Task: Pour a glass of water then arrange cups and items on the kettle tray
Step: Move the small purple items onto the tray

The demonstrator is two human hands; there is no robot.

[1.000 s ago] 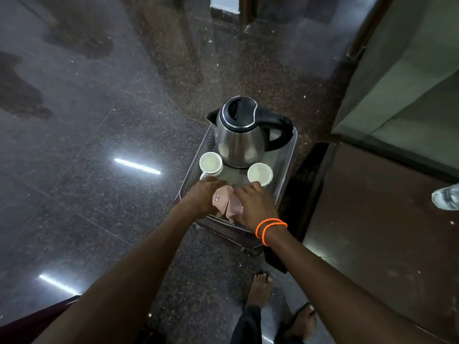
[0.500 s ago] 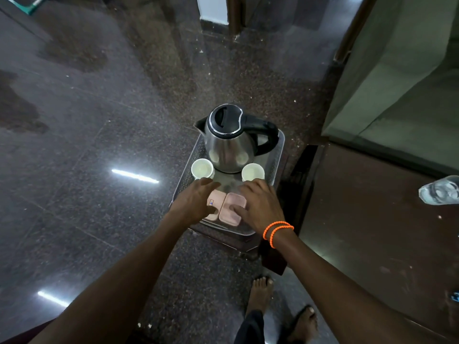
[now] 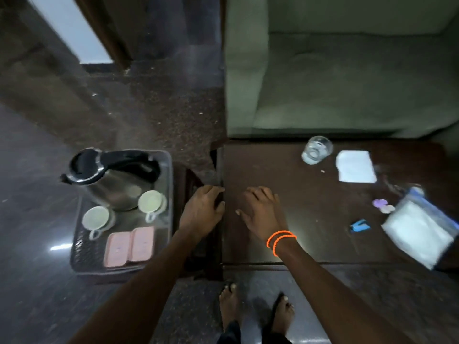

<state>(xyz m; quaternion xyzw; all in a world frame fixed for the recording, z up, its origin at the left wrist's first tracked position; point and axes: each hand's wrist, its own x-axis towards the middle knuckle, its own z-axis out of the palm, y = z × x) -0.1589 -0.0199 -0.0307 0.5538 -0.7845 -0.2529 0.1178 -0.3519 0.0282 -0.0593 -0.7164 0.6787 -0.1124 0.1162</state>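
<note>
currently both hands are empty, fingers loosely spread: left hand [image 3: 202, 209] at the table [image 3: 310, 219] edge, right hand [image 3: 262, 212] palm down over the tabletop. tray [image 3: 82, 254] sits on the floor to the left, holding kettle [image 3: 109, 180], two cups [image 3: 96, 218] [image 3: 151, 202] in front of it, two pink packets [image 3: 129, 245] side by side nearest the viewer. glass [image 3: 316, 150] stands at the table's far side, well apart from the tray.

Motion blur smears kettle [image 3: 109, 180]; plastic bag [image 3: 422, 232] contents unreadable.
</note>
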